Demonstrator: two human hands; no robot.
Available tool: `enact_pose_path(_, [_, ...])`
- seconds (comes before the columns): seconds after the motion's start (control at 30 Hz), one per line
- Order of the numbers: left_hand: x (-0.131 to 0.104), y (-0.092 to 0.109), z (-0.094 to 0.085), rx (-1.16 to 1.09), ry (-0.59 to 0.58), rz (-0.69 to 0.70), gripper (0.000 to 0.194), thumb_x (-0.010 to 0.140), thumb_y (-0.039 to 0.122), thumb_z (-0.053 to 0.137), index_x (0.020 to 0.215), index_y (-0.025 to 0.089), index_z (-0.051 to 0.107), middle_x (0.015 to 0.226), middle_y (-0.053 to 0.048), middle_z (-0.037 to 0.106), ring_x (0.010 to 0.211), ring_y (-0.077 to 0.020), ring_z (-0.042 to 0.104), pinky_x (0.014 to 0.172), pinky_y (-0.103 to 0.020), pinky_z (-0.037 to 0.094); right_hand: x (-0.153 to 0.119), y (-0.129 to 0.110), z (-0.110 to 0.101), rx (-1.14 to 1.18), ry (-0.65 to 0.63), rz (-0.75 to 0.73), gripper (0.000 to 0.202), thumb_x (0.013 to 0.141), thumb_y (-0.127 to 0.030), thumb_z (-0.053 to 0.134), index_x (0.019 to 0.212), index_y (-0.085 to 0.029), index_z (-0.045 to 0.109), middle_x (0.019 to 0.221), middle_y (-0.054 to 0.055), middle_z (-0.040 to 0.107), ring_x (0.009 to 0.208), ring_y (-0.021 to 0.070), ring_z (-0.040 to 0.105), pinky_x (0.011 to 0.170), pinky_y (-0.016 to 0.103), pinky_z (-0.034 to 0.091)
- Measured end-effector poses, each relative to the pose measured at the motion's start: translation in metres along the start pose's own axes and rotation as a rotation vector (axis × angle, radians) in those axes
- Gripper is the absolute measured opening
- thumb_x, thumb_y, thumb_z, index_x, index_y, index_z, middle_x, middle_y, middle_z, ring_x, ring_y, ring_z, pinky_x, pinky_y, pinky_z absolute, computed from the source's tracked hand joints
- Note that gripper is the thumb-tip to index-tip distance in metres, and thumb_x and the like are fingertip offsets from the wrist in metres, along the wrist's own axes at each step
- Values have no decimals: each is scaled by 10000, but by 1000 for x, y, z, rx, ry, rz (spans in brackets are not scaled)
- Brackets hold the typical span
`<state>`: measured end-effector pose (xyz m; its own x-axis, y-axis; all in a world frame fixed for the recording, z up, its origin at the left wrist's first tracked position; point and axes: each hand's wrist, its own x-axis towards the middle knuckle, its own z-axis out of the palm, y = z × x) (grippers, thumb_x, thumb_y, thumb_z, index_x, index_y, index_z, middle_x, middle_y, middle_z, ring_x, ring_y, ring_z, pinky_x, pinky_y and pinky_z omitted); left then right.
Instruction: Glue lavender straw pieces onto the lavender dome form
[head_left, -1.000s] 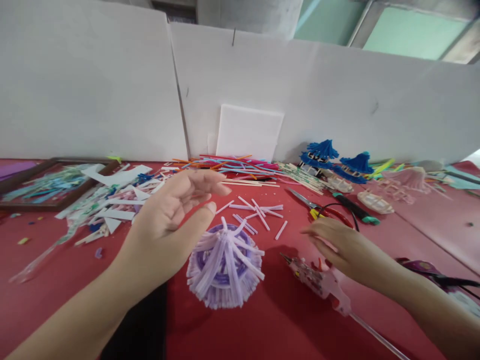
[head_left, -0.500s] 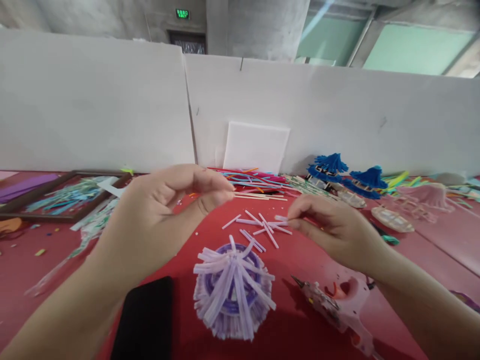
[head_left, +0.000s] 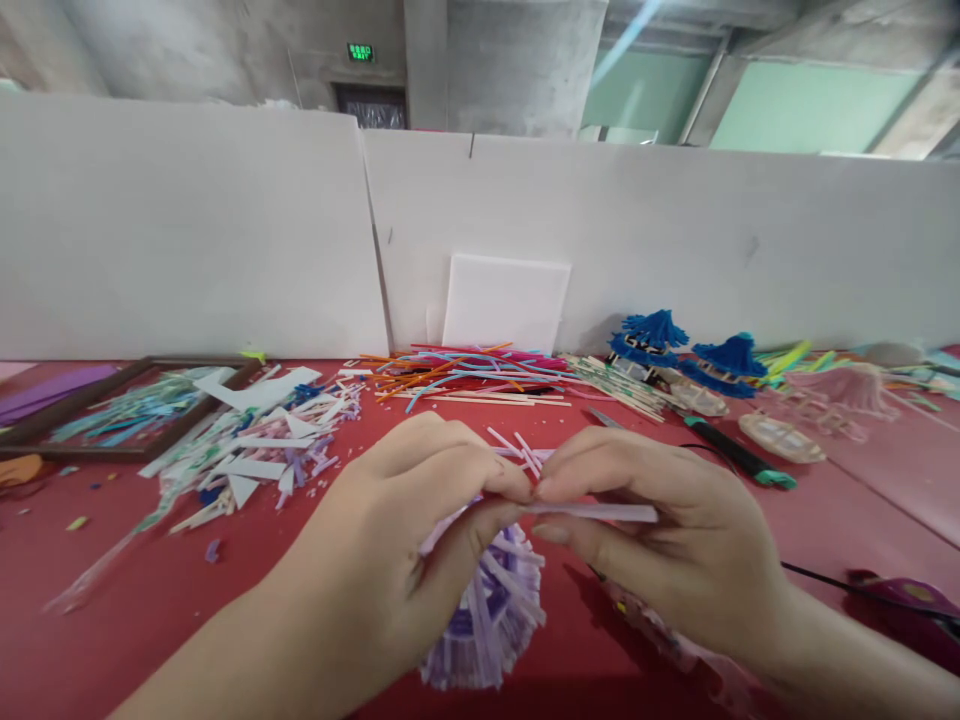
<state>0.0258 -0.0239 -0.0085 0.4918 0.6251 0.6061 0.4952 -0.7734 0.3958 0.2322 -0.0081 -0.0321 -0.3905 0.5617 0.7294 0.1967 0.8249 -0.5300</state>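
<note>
My left hand (head_left: pixel 420 530) pinches one end of a lilac pipe-cleaner piece (head_left: pixel 600 512). My right hand (head_left: pixel 660 530) is closed around the same piece, index fingertip meeting the left fingertips and thumb beneath. Below them stands a purple, fringed, umbrella-like craft piece (head_left: pixel 487 630) made of such strips, partly hidden by my left hand. More loose lilac pieces (head_left: pixel 517 445) lie behind my fingers, mostly covered. A pink glue gun (head_left: pixel 675 640) lies under my right hand, largely hidden.
Coloured pipe cleaners (head_left: pixel 480 370) lie at the back. Paper scraps (head_left: pixel 277 440) and a brown frame (head_left: pixel 142 452) are left. Right are blue-roofed models (head_left: pixel 652 335), a pale oval piece (head_left: pixel 780 438), a green-and-black tool (head_left: pixel 739 455) and a purple object (head_left: pixel 907 605).
My hands have come together above the purple craft piece. The right hand has brought a lilac piece over to the left, which now pinches it. The view has shifted slightly.
</note>
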Motion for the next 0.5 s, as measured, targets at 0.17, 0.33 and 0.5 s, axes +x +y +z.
enact_pose_path(0.17, [-3, -1, -3, -12, -104, 80, 190, 929, 49, 476, 912, 204, 584, 846, 6, 629, 797, -120, 581, 719, -213, 470, -1, 2, 3, 157, -86, -64, 100, 850, -98, 677, 884, -191, 661, 817, 16, 718, 773, 110, 688, 715, 208, 575])
enact_pose_path(0.33, [-4, -5, -8, 104, -153, 200, 242, 964, 79, 398, 849, 203, 571, 863, -11, 612, 795, -155, 537, 737, -287, 448, -1, -1, 3, 154, -202, -107, 99, 870, -90, 644, 835, -183, 646, 784, 30, 671, 743, 110, 650, 674, 219, 566])
enact_pose_path(0.5, [-6, -11, -17, 310, -142, 284, 248, 945, 92, 432, 844, 243, 601, 1107, -23, 602, 1005, -189, 547, 877, -320, 462, -1, 4, 2, 147, -276, -167, 160, 897, -30, 577, 896, -124, 707, 850, 64, 710, 833, 103, 683, 783, 204, 575])
